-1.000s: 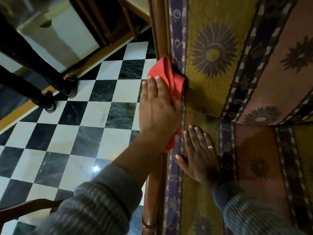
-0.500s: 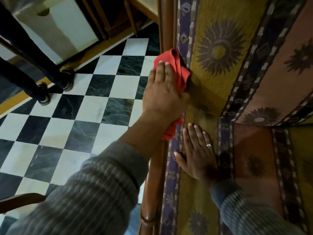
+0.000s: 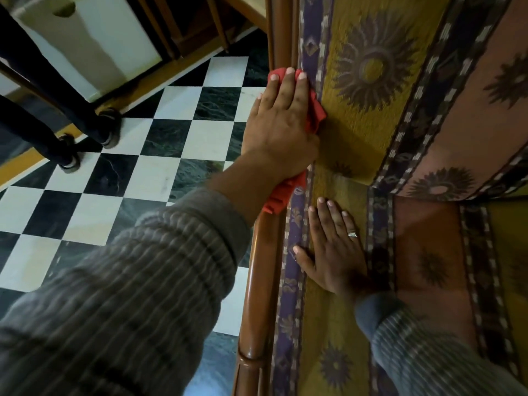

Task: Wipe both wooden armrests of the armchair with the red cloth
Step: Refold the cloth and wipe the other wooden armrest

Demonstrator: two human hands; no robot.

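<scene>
We look down on our own two arms over an armchair. Our left hand (image 3: 281,121) lies flat, fingers together and stretched out, pressing the red cloth (image 3: 314,110) onto the wooden armrest (image 3: 261,281), a glossy brown rail that runs from six o'clock up to twelve o'clock just left of centre. The cloth is pinned under the palm rather than gripped; a bunched tail of it shows below the wrist at about seven o'clock from the hand, and another fold spills toward three o'clock onto the patterned upholstery (image 3: 371,67). Our right hand (image 3: 334,252) rests open and flat on the seat cushion, at about five o'clock from the left hand, holding nothing.

At nine o'clock lies a black-and-white chequered floor (image 3: 143,167), with dark furniture legs (image 3: 68,115) at ten o'clock.

What could go wrong, as we judge it: because the cloth is only pressed down, a fast stroke may let the hand slide over it and leave it behind, or push it off the rail onto the floor. The fold lying on the fabric means part of the wipe may miss the wood. The second armrest is not in view and looks still to be done.
</scene>
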